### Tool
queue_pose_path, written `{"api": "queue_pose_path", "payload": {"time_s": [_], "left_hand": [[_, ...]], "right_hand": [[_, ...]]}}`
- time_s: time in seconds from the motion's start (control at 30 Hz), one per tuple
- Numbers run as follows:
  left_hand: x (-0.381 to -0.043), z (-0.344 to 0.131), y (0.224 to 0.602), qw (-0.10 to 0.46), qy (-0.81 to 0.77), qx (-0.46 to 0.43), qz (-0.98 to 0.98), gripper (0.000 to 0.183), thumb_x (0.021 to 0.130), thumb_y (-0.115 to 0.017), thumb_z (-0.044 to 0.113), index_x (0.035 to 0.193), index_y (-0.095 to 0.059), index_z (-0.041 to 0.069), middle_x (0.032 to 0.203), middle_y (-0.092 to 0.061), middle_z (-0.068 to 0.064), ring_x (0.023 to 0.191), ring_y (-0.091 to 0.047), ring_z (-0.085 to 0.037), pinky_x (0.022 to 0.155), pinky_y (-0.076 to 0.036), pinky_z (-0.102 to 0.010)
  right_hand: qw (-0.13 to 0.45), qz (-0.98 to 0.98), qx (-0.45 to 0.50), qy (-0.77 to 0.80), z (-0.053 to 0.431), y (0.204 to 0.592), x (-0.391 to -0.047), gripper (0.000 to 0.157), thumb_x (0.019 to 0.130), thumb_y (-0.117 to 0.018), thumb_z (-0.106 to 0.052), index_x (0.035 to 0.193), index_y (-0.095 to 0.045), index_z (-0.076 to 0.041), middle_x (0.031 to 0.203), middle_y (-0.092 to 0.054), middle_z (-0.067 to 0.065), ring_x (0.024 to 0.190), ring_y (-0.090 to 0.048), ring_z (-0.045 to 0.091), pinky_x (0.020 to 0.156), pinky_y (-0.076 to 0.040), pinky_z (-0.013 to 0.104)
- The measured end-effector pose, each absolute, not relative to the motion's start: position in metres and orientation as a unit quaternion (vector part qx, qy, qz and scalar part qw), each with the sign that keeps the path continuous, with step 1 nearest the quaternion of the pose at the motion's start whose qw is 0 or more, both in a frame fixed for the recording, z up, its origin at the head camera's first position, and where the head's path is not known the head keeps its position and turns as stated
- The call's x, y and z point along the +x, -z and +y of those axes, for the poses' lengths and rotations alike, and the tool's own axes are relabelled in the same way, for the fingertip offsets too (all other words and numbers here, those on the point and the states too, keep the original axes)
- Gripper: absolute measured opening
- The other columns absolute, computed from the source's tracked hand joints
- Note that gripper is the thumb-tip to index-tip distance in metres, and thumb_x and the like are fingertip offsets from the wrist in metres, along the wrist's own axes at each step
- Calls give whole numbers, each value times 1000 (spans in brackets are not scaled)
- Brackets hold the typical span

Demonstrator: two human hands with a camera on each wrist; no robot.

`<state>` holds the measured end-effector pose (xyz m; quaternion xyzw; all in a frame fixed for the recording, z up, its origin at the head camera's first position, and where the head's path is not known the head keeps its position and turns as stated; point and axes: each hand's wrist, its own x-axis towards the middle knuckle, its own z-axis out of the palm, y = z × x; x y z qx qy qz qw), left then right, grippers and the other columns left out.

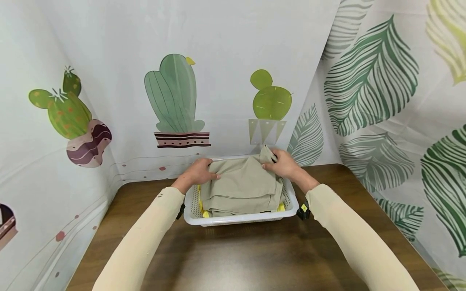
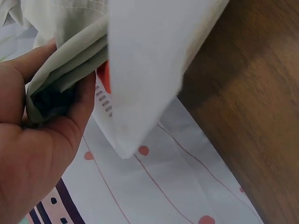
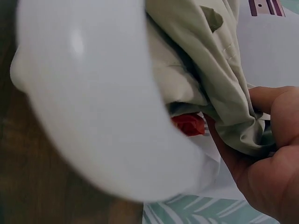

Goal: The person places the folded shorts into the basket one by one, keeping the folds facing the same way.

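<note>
A folded grey-green garment [image 1: 242, 180] lies in a white plastic basket [image 1: 242, 219], its layers stacked toward the front rim. At its back left corner my left hand [image 1: 198, 171] grips the cloth. In the left wrist view, the thumb and fingers of that hand [image 2: 42, 149] curl round several folded layers. My right hand [image 1: 287, 165] pinches the back right corner, where a flap of cloth stands up. Stitching shows on the garment [image 3: 205, 60] in the right wrist view, with that hand [image 3: 275, 158] bunching its edge.
Yellow material [image 1: 206, 214] peeks out beside the garment inside the basket. Something red [image 3: 189, 124] shows under the cloth. The basket stands on a brown wooden table [image 1: 233, 258], close to a printed cactus curtain [image 1: 225, 81] behind it. Leaf-print fabric [image 1: 375, 81] hangs at the right.
</note>
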<state>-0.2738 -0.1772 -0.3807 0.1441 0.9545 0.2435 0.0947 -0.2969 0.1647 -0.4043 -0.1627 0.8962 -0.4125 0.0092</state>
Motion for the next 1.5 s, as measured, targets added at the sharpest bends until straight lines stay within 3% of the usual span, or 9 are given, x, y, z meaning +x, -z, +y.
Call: {"api": "queue_pose_path", "payload": {"time_s": [0.23, 0.5, 0.73, 1.0, 1.3, 1.5], "left_hand": [[-273, -187, 381, 83, -248, 145, 954, 41, 98, -77, 28, 123, -66, -2, 106, -68, -13, 90, -62, -24, 85, -53, -42], [-272, -201, 385, 63, -263, 144, 952, 39, 97, -77, 26, 119, -67, -4, 100, -68, -11, 83, -61, -21, 76, -54, -37], [-266, -211, 384, 47, -296, 138, 944, 27, 96, -77, 18, 101, -61, -3, 84, -62, -9, 69, -60, -16, 64, -53, -32], [-262, -221, 384, 45, -388, 113, 914, 18, 97, -72, 7, 107, -62, -5, 94, -67, -15, 71, -70, -18, 67, -61, -31], [-256, -238, 386, 36, -418, 92, 903, 17, 100, -69, 9, 110, -65, -3, 95, -70, -15, 78, -74, -20, 72, -63, -34], [-250, -247, 386, 3, -407, 86, 909, 15, 103, -70, 15, 110, -66, 2, 93, -70, -11, 78, -71, -19, 71, -61, -35]], "right_hand": [[16, 908, -148, 392, 167, 402, -295, 52, 100, -75, -21, 144, -59, 0, 123, -68, 20, 102, -66, 31, 85, -54, 45], [-2, 919, -148, 364, 174, 400, -292, 31, 98, -76, -23, 118, -66, -2, 98, -66, 13, 81, -60, 25, 69, -50, 37], [-23, 924, -151, 350, 179, 397, -287, 32, 97, -77, -25, 115, -65, -2, 106, -70, 17, 91, -65, 29, 75, -53, 40], [-21, 916, -145, 373, 189, 391, -278, 35, 98, -74, -20, 121, -64, 4, 117, -69, 22, 105, -68, 36, 84, -56, 43], [-29, 905, -135, 403, 206, 394, -279, 29, 97, -75, -16, 116, -66, 4, 111, -69, 20, 100, -70, 35, 74, -55, 28], [-20, 893, -139, 428, 212, 394, -273, 26, 99, -72, -12, 117, -64, 6, 111, -67, 22, 89, -74, 29, 71, -59, 28]]}}
